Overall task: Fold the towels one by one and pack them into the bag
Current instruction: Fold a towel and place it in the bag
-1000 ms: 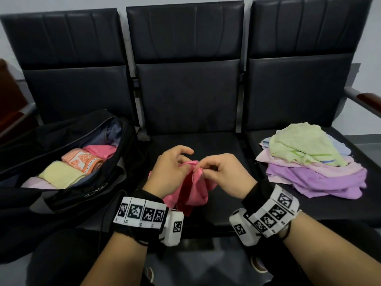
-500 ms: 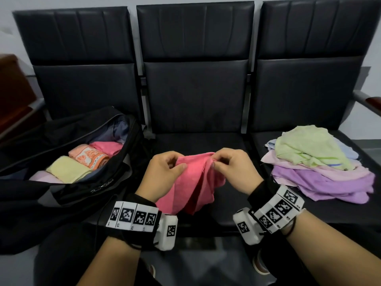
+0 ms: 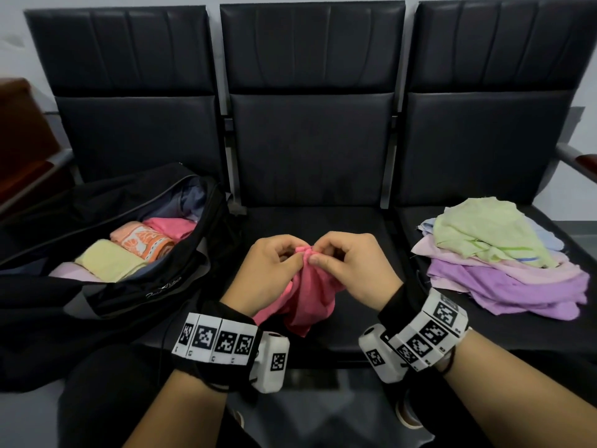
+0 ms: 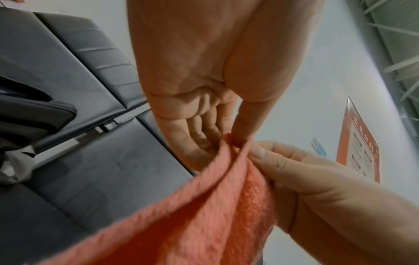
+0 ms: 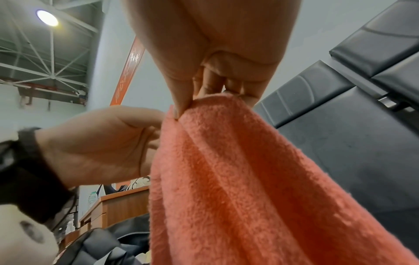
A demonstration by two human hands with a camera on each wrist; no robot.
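Note:
A pink towel (image 3: 307, 295) hangs bunched over the middle seat, pinched at its top edge by both hands. My left hand (image 3: 274, 270) and right hand (image 3: 349, 266) meet thumb to thumb at the gathered edge. The left wrist view shows my left hand's (image 4: 226, 139) thumb and fingers pinching the towel (image 4: 192, 224). In the right wrist view my right hand (image 5: 192, 100) nips the same towel (image 5: 238, 179). An open black bag (image 3: 135, 286) lies on the left seat, holding folded yellow, orange, pink and pale towels (image 3: 109, 263).
A loose pile of towels (image 3: 497, 253), green on top over pink and purple, lies on the right seat. The black seat backs (image 3: 310, 108) rise behind. A brown armrest (image 3: 584, 160) sticks out at the far right.
My hands spread the pink towel's top edge apart half a second ago, and have now come back together, bunching the edge between them.

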